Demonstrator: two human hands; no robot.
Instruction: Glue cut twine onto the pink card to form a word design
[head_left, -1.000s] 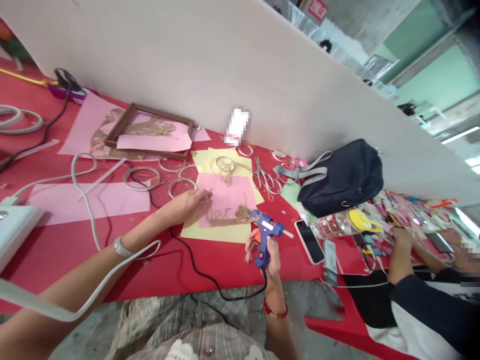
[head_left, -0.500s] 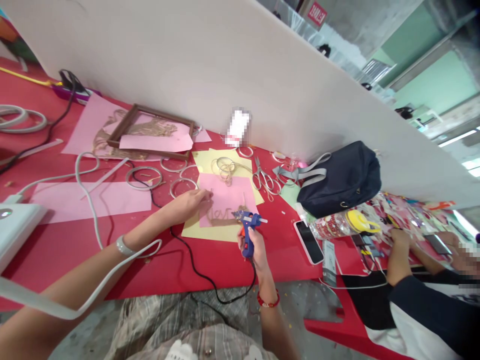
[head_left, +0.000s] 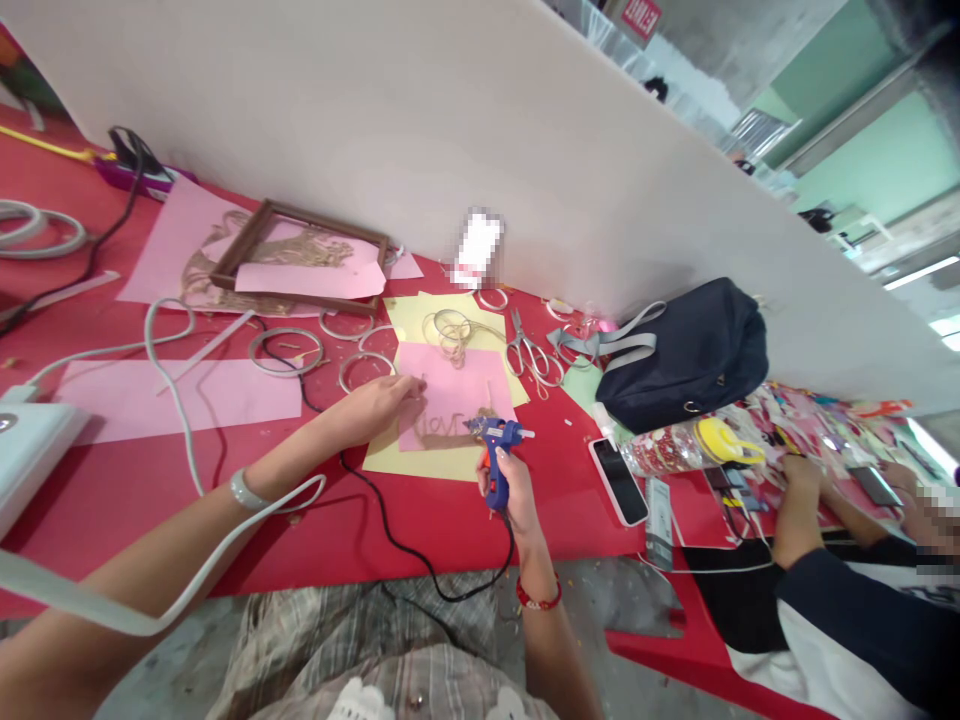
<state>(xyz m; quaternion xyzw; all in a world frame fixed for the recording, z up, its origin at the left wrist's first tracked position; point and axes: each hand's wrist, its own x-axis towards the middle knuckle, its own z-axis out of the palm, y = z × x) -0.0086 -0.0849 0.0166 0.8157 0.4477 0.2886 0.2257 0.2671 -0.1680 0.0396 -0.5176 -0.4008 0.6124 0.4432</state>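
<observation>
My right hand [head_left: 511, 482] is wrapped around a blue hot glue gun [head_left: 496, 465], whose nozzle points left over a sheet of pink paper [head_left: 457, 375]. Twine lettering [head_left: 442, 425] lies on the pink sheet, close to the nozzle. At the sheet's left edge, my left hand [head_left: 390, 402] has its fingertips pinched together; what they hold, if anything, is too small to make out. Under the pink sheet lie yellow papers [head_left: 390, 460]. A loose coil of twine [head_left: 454, 335] rests just beyond the lettering, and scissors [head_left: 529, 355] lie to its right.
A brown frame [head_left: 240, 245] with twine work stands back left. Tape rings [head_left: 287, 352] lie left of the papers. A black cord [head_left: 390, 535] hangs over the table edge. Rightward are a phone [head_left: 621, 485], a bottle [head_left: 667, 450], a dark bag [head_left: 682, 350] and another person's arm [head_left: 799, 505].
Both hands hold nearly the same poses. The glue gun has barely moved over the lettering, and the view has shifted slightly.
</observation>
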